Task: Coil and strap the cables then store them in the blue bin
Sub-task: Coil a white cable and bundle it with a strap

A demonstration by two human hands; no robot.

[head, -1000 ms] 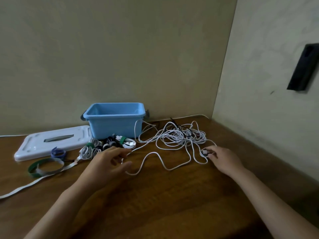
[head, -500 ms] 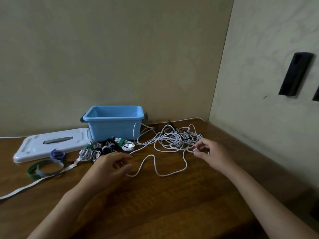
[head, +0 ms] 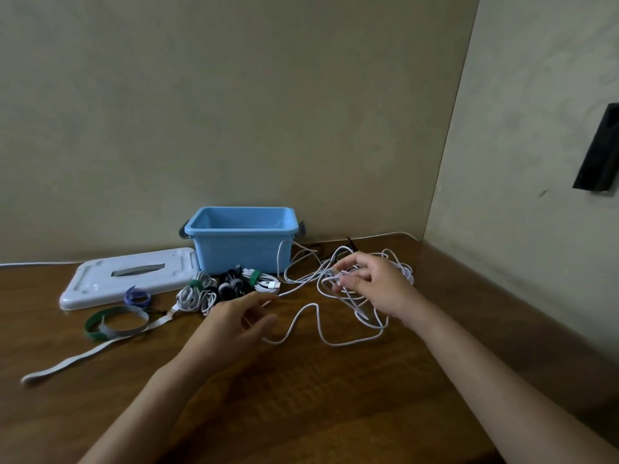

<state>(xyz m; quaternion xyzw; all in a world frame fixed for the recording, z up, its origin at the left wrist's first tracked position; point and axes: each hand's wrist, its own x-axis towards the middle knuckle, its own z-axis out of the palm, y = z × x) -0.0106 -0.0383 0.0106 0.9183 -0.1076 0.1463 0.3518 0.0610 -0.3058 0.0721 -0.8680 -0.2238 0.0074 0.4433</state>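
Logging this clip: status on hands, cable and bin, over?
Right hand pinches white cable end above the tangle. Left hand open, low beside the cable's slack. Blue bin shows nothing inside; strapped coils lie in front of it.

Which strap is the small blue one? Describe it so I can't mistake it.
Start at the blue bin against the back wall, then go left to the flat white lid lying on the table. The blue strap sits at the lid's front edge, curled into a small ring, smaller than the green-and-grey loop just in front of it.
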